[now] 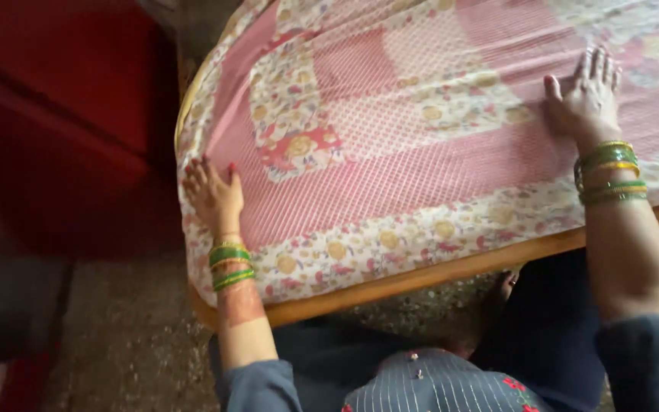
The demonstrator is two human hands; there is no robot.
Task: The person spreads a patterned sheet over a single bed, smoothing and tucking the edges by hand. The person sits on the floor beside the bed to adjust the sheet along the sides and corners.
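Sheet: pink bedsheet [421, 152] with striped and dotted panels and cream floral patches; it lies spread over the bed, and we see its near edge and left corner hanging a little over the frame.
Left hand: our left hand [213, 195] lies open and flat, fingers spread, on the sheet's left corner where the cloth curves down over the edge; it presses the cloth and grips nothing.
Right hand: our right hand [587, 95] is open too, palm down on the sheet farther in and to the right, fingers together and pointing away from us; it holds nothing.
Spacing: the two hands are well apart, with a wide stretch of the sheet between them.
Bangles: green and gold bangles [610, 172] circle the right wrist, and a like set [229, 265] sits on the left wrist, just above a reddish patterned mark on the forearm.
Bed frame: wooden bed frame [436, 275] shows as a bare strip under the sheet's near border, running up to the right.
Clothing: we wear a grey-blue garment [429, 385] with thin pale stripes, and its sleeves [650, 362] end at the forearms.
Floor: speckled grey floor [131, 336] lies under and to the left of the bed.
Left side: dark red surface [62, 114] stands beside the bed; we cannot tell what it is.
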